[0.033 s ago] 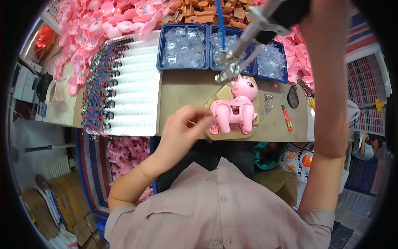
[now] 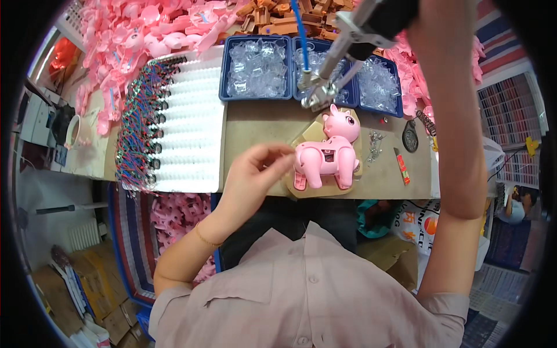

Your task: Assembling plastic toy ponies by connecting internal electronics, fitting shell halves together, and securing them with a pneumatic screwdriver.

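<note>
A pink toy pony [image 2: 325, 159] lies on its side on a tan block [image 2: 301, 138] at the table's front edge, with a dark opening in its belly. My left hand [image 2: 255, 171] is at its rump, thumb and forefinger drawn together. Their tips meet against the toy's edge, and anything between them is too small to make out. Above the pony's head hangs a metal-tipped power driver [image 2: 333, 69] with a black body and a blue air hose. My right hand [image 2: 444, 14] is raised beside that black body, blurred and cut off by the upper edge; its fingers are hidden.
Blue bins [image 2: 258, 95] of clear plastic parts line the back. Leftward is a white tray [image 2: 200, 127] of wired parts. Pink shells [image 2: 174, 40] and brown parts [image 2: 278, 23] pile behind. Loose screws [image 2: 374, 145], a red cutter [image 2: 401, 167] and a black round object [image 2: 409, 136] lie rightward.
The driver and my right forearm have shifted slightly left. My left hand has moved up a little, its fingertips still by the pony's rump. The pony stays in place.
</note>
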Demonstrator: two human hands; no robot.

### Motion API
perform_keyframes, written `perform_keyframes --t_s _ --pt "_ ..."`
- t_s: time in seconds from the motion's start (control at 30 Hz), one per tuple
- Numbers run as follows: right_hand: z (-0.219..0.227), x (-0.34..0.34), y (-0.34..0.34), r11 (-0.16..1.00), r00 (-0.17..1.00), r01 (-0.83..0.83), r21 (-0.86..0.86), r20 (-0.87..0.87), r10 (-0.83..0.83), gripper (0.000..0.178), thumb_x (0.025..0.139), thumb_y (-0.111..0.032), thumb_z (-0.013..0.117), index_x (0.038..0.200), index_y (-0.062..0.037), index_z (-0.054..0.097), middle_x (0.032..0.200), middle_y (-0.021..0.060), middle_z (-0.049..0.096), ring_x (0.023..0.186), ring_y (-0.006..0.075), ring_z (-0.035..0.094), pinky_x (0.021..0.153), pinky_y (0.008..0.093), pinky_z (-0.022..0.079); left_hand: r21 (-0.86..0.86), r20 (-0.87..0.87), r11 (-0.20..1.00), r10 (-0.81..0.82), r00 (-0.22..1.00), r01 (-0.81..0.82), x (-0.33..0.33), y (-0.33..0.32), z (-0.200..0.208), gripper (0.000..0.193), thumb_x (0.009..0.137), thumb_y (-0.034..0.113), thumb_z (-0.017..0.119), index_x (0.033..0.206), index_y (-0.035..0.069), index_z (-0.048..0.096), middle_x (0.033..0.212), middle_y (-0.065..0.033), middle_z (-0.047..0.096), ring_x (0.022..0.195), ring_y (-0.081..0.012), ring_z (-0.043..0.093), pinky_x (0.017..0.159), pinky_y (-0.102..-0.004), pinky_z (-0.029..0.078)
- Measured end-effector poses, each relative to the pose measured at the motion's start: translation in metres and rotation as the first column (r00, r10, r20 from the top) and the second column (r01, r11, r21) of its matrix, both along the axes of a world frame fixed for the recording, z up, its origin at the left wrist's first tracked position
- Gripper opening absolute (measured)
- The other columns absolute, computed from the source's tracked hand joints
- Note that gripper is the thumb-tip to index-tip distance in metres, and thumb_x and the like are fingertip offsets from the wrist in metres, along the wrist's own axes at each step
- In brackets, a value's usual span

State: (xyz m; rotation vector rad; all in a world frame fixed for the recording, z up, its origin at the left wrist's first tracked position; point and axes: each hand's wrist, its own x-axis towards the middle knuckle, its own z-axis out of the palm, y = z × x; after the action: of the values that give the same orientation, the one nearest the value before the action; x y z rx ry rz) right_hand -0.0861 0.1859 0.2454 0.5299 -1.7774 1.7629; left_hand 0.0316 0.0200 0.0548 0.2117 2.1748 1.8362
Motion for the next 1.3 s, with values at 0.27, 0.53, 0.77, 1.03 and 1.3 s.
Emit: perform_keyframes --t_s 0.27,0.53,0.77,1.03,1.3 --pt "-0.102 0.061 0.067 0.809 0.926 0.049 0.585 0.278 -0.257 0.029 0.085 -0.019 0.067 0.108 -0.0036 0.059 0.095 0.0018 0.057 0.084 0.0087 0.054 0.073 0.0241 0.045 0.538 0.225 0.824 0.060 0.972 -0.175 -0.009 0.036 -0.002 0.035 0.089 0.007 0.062 0.122 -0.001 0.053 0.101 -0.0057 0.060 0.089 -0.0099 0.058 0.078 -0.0229 0.048" --pt "-0.154 0.099 0.085 0.873 0.753 -0.374 0.314 0.652 0.088 0.012 0.081 -0.004 0.066 0.091 -0.0002 0.064 0.088 0.0058 0.061 0.078 0.0136 0.058 0.068 0.0273 0.045 0.245 -0.074 0.969 -0.004 0.997 0.022 -0.010 0.061 -0.008 0.056 0.081 0.006 0.070 0.131 0.001 0.043 0.108 -0.0128 0.059 0.099 -0.0222 0.059 0.084 -0.0297 0.048" --pt "-0.202 0.066 0.094 0.581 0.918 -0.395 0.712 0.331 0.218 0.010 0.079 -0.010 0.067 0.087 -0.0059 0.064 0.082 0.0050 0.059 0.083 0.0219 0.056 0.084 0.0356 0.040 -0.297 -0.489 0.950 -0.069 0.869 -0.091 -0.010 0.061 -0.040 0.063 0.074 0.003 0.068 0.130 0.001 0.041 0.115 -0.0181 0.055 0.102 -0.0351 0.056 0.086 -0.0392 0.047" --pt "-0.201 0.076 0.087 0.565 0.967 -0.249 0.787 0.237 0.096 0.019 0.072 -0.013 0.071 0.088 -0.0059 0.064 0.082 0.0051 0.055 0.081 0.0252 0.054 0.078 0.0361 0.040 -0.430 -0.582 0.897 -0.188 0.791 -0.104 -0.016 0.061 -0.031 0.049 0.071 0.002 0.066 0.118 0.000 0.054 0.106 -0.0159 0.058 0.097 -0.0330 0.059 0.081 -0.0377 0.050" --pt "-0.178 0.113 0.066 0.021 0.994 -0.006 1.000 0.003 0.108 0.038 0.062 -0.013 0.063 0.094 0.0072 0.061 0.083 0.0105 0.051 0.076 0.0255 0.052 0.070 0.0366 0.042 -0.774 -0.611 0.592 -0.605 0.510 -0.224 -0.010 0.063 -0.017 0.047 0.071 0.011 0.061 0.114 -0.006 0.060 0.118 -0.0167 0.060 0.101 -0.0254 0.061 0.083 -0.0329 0.051"
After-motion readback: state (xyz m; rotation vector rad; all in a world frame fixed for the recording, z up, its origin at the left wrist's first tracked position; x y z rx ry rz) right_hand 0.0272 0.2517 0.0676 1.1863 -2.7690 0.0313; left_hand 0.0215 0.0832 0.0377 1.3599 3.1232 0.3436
